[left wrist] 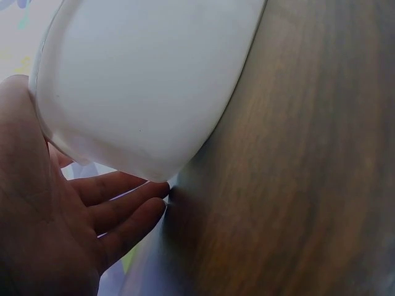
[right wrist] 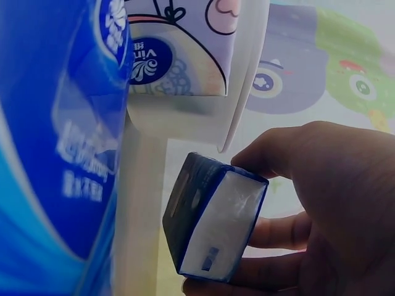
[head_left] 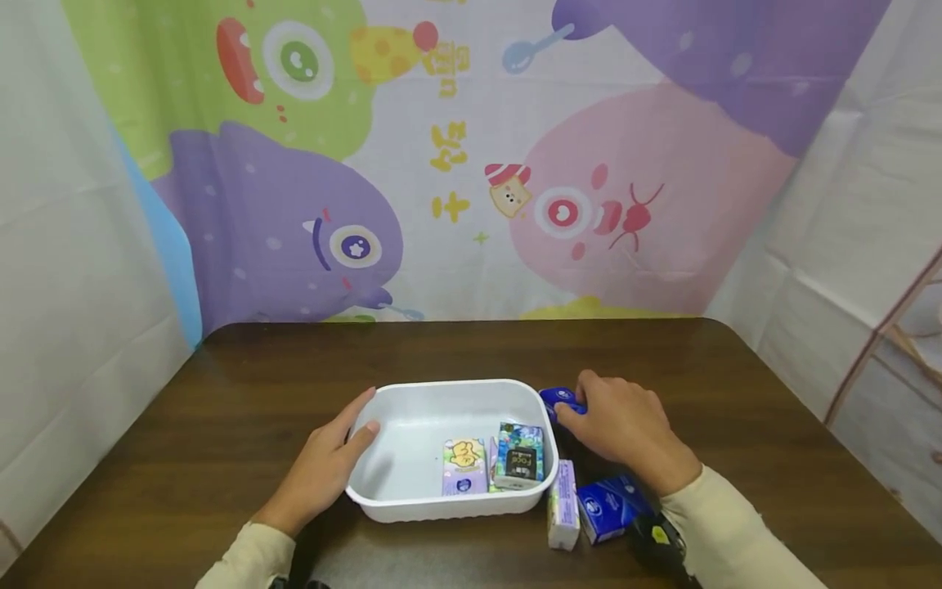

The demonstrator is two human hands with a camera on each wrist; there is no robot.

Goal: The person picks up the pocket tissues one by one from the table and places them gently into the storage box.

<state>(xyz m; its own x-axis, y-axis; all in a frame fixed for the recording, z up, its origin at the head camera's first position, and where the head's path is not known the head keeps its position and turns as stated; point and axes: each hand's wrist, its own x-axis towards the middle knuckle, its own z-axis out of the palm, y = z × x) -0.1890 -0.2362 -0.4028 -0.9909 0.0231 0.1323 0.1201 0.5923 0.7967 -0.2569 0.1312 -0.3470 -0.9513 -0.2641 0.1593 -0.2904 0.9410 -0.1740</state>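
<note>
My left hand (head_left: 316, 466) grips the left end of a white plastic basin (head_left: 412, 512), thumb over the rim and fingers along the outer wall (left wrist: 148, 80). Beyond the basin's right end, my right hand (head_left: 625, 421) holds a small blue tissue pack (right wrist: 222, 222) between thumb and fingers. Inside the basin, toward its right, lie a yellow and lilac tissue pack (head_left: 464, 474) and a blue-green patterned pack marked "Face" (head_left: 521, 454). Another pack, mostly hidden, shows as a narrow strip between them.
Outside the basin's right front corner, a lilac tissue pack (head_left: 563, 499) lies beside a larger-looking blue tissue pack (head_left: 611, 505), partly covered by my right wrist's dark strap (head_left: 655, 540). A cartoon-printed curtain (head_left: 456, 270) hangs behind the dark wooden table (head_left: 309, 360).
</note>
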